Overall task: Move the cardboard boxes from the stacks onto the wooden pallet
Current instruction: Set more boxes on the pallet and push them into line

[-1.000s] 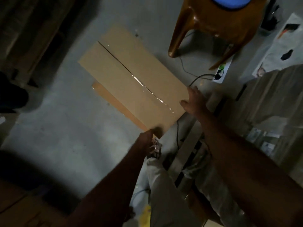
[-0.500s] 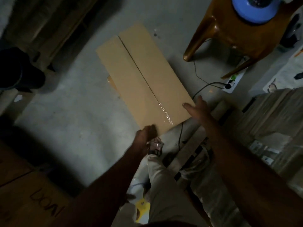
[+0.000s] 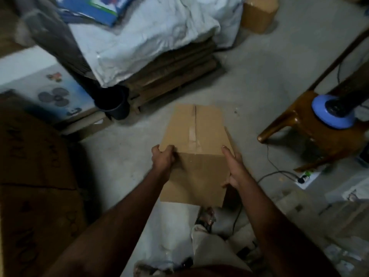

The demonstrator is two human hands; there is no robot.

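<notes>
A box (image 3: 194,148) is held above a grey concrete floor (image 3: 259,80), clear of it, with its taped seam facing up. The left hand (image 3: 162,158) is clamped on the near left corner; the right hand (image 3: 234,168) is pressed flat against the right side, fingers extended. Ahead, a pallet (image 3: 171,76) is seen on the floor, partly covered by a white sheet (image 3: 151,35). A dark bucket (image 3: 113,103) stands just beside the pallet. Stacked cartons (image 3: 34,176) are noted at left, a brown chair (image 3: 311,132) with a blue object (image 3: 330,112) at right. A black cable (image 3: 273,172) lies on the floor. Lighting is dim.
</notes>
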